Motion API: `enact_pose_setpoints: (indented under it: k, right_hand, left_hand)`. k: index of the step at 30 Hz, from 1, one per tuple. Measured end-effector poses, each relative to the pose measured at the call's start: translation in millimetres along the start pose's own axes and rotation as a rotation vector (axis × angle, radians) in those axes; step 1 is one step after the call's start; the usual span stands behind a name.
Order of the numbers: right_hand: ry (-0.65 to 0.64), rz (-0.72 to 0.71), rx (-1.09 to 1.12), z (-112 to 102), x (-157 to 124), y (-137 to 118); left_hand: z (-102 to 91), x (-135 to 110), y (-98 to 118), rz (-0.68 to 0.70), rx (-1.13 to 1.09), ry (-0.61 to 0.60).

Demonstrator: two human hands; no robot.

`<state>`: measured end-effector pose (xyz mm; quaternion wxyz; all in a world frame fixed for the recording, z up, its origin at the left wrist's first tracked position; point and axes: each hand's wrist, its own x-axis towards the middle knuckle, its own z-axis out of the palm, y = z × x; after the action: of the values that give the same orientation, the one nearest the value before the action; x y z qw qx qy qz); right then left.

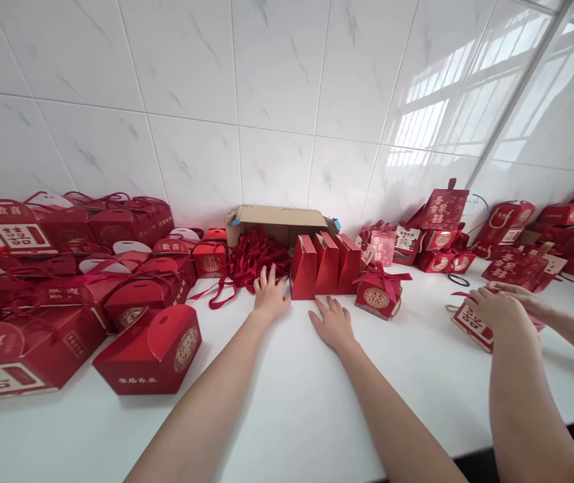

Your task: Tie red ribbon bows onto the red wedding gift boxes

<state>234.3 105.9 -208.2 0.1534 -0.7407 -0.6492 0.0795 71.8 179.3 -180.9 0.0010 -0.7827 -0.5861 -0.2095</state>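
My left hand (pixel 270 295) lies with fingers spread at the front of a heap of dark red ribbons (pixel 256 253), just left of a row of three upright red boxes (pixel 305 272). On the white table in front of those boxes rests my right hand (pixel 333 322), its fingers apart and holding nothing. To its right stands a small red gift box (pixel 378 295) with a ribbon bow and a round gold emblem. A larger red gift box (pixel 148 355) with a rounded flap sits by my left forearm. Whether my left fingertips touch the ribbons, I cannot tell.
An open cardboard box (pixel 281 215) stands against the tiled wall behind the ribbons. Many red gift boxes (pixel 75 225) crowd the left side. More gift boxes (pixel 442 208) are stacked at right. Another person's hands (pixel 505 308) work on a red box (pixel 472 325) there.
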Motion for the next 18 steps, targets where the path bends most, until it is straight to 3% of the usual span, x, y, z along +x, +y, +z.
enact_pose_setpoints:
  k: [3, 5, 10, 18]
  right_hand:
    - [0.010, -0.004, 0.011, 0, 0, 0]
    - [0.023, -0.009, 0.027, 0, 1, 1]
    - [0.079, -0.032, 0.100, 2, 0, 3]
    - [0.145, -0.083, 0.305, -15, -13, 9]
  left_hand:
    - [2.3, -4, -10, -0.140, 0.063, -0.044]
    - [4.3, -12, -11, -0.162, 0.096, -0.067]
    - [-3.3, -50, -8, -0.085, 0.131, -0.139]
    - [-40.7, -127, -1, -0.009, 0.125, -0.199]
